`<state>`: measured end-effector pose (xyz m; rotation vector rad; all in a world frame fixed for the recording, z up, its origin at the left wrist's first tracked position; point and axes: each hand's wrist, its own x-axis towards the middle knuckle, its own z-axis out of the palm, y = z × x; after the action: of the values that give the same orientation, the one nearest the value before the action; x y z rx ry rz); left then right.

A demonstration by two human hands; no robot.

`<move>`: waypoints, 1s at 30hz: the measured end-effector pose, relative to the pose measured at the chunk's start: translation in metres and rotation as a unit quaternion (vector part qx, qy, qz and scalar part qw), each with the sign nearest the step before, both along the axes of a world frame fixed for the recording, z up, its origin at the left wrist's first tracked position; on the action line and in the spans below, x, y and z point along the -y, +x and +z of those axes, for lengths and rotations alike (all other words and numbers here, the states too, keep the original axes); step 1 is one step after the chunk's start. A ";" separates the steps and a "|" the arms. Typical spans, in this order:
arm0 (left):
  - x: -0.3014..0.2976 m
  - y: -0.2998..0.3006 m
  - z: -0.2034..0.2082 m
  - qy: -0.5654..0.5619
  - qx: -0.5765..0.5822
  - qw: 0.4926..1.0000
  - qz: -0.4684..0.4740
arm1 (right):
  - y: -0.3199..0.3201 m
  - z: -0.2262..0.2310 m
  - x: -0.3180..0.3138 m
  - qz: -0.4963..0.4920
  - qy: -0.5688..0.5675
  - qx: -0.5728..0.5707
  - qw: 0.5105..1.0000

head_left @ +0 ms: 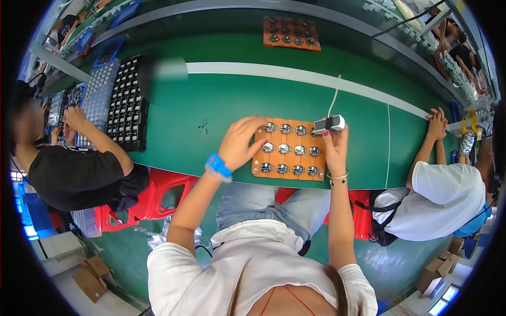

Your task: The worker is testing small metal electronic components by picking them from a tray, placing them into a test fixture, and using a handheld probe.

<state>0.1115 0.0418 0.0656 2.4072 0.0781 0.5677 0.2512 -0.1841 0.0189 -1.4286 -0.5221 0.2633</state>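
Note:
An orange-brown board (291,159) lies on the green table in front of me, with rows of round shiny metal parts set in it. My left hand (238,141) rests at the board's upper left edge, fingers stretched out and thumb apart, touching the edge. Over the far right corner, my right hand (336,145) grips a small white box-shaped device (329,124) with a dark band and a white cable running away from it. The device partly covers the corner metal part beneath it. Its underside is hidden.
A second orange board (291,35) with similar parts sits farther back. Small dark pieces (203,126) lie left of my hand. A black tray (141,126) of parts stands near a co-worker's arm (100,134) on the left. Another co-worker's hands (437,124) rest at the right.

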 end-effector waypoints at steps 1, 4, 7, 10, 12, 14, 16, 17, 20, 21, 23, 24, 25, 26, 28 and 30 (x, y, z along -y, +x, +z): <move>-0.002 0.010 -0.003 -0.001 0.001 1.000 -0.001 | -0.003 0.002 0.001 0.007 0.004 0.012 1.000; -0.010 0.023 -0.008 0.066 -0.055 0.996 -0.036 | -0.019 0.024 -0.009 0.047 -0.041 -0.012 0.998; -0.014 0.025 -0.006 0.078 -0.045 0.994 -0.061 | -0.023 0.031 -0.017 0.048 -0.094 0.053 0.993; -0.008 0.025 -0.002 -0.020 -0.036 0.997 -0.066 | -0.028 0.035 -0.029 0.042 -0.117 0.060 0.990; 0.003 0.026 0.011 -0.082 -0.032 0.994 -0.067 | -0.029 0.037 -0.033 0.045 -0.156 0.143 0.976; 0.009 0.028 0.020 -0.075 -0.030 0.994 -0.079 | -0.031 0.038 -0.037 0.033 -0.151 0.161 0.975; 0.011 0.029 0.022 -0.068 -0.028 0.993 -0.091 | -0.033 0.039 -0.037 0.035 -0.152 0.164 0.974; 0.010 0.029 0.023 -0.071 -0.025 0.993 -0.094 | -0.033 0.040 -0.037 0.035 -0.152 0.164 0.974; 0.009 0.028 0.025 -0.079 -0.023 0.992 -0.098 | -0.035 0.044 -0.037 0.038 -0.151 0.164 0.974; 0.009 0.027 0.025 -0.082 -0.024 0.991 -0.098 | -0.034 0.042 -0.037 0.039 -0.157 0.166 0.973; 0.005 0.027 0.020 -0.049 -0.081 0.993 -0.070 | -0.033 0.035 -0.033 0.040 -0.162 0.166 0.972; 0.003 0.027 0.017 -0.015 -0.137 0.990 -0.041 | -0.030 0.029 -0.028 0.018 -0.147 0.128 0.981; -0.001 0.028 0.013 -0.015 -0.138 0.990 -0.041 | -0.029 0.028 -0.028 -0.005 -0.131 0.089 0.987; -0.004 0.029 0.008 0.006 -0.119 0.992 -0.044 | -0.028 0.035 -0.029 -0.035 -0.090 0.091 0.991; -0.002 0.032 0.005 0.027 -0.100 0.993 -0.049 | -0.022 0.037 -0.022 -0.046 -0.105 0.102 0.988; 0.009 0.040 0.006 0.106 -0.001 0.993 -0.057 | -0.020 0.034 -0.019 -0.038 -0.117 0.102 0.987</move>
<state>0.1517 0.0323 0.0714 2.5966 -0.1252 0.5448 0.2311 -0.1648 0.0524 -1.7114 -0.6171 0.1184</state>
